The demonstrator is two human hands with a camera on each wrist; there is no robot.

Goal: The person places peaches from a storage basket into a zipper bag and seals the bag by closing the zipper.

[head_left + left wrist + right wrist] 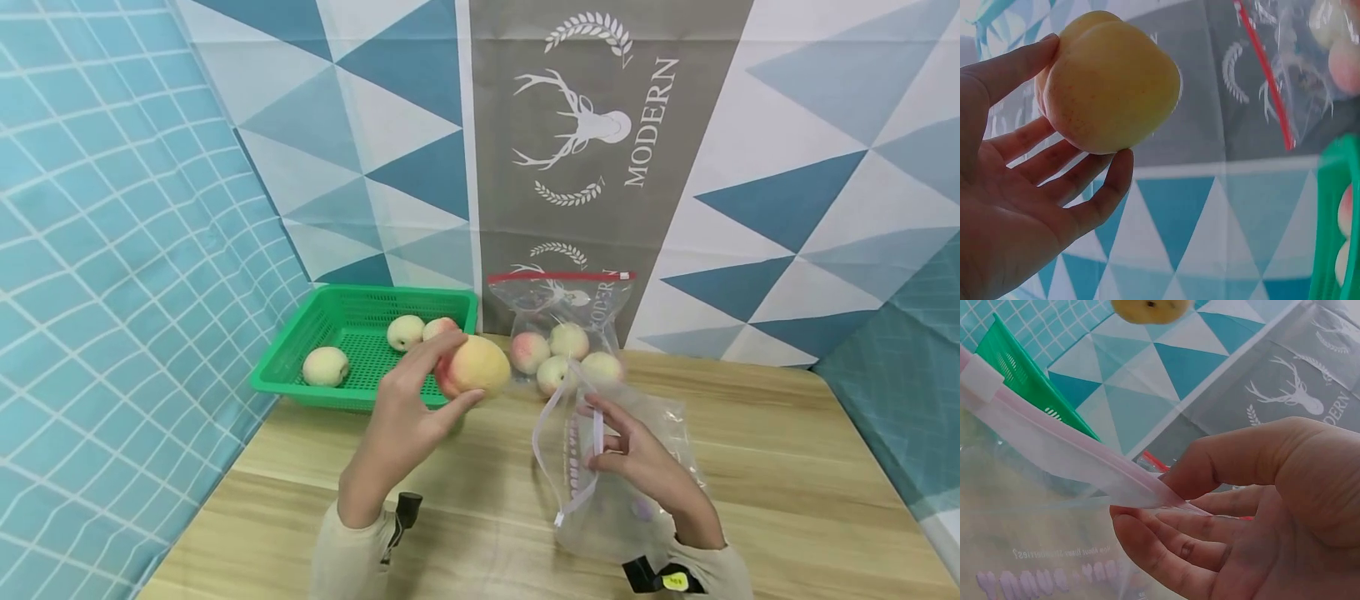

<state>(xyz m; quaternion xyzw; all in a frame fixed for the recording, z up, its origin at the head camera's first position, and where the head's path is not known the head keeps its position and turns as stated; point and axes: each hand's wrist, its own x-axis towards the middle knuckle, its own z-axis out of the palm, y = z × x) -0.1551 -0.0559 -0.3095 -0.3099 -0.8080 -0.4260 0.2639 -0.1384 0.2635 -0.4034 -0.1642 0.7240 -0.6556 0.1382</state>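
In the head view my left hand point(405, 425) holds a yellow peach with a red blush point(476, 367) between thumb and fingers, above the table in front of the green basket. The left wrist view shows that peach point(1110, 81) gripped at the fingertips. My right hand point(637, 454) pinches the rim of a clear zip bag point(618, 521), whose mouth gapes toward the left. Up close in the right wrist view, thumb and fingers pinch the pink-white zip strip point(1085, 450), with a white slider point(982, 378) farther along it. Purple lettering marks the bag.
A green plastic basket point(311, 398) stands at the back left with a pale peach point(326, 367) and two others near its right end. Against the back cloth, a clear bag with a red zip point(558, 276) holds several peaches point(568, 342). The wooden table point(795, 467) extends to the right.
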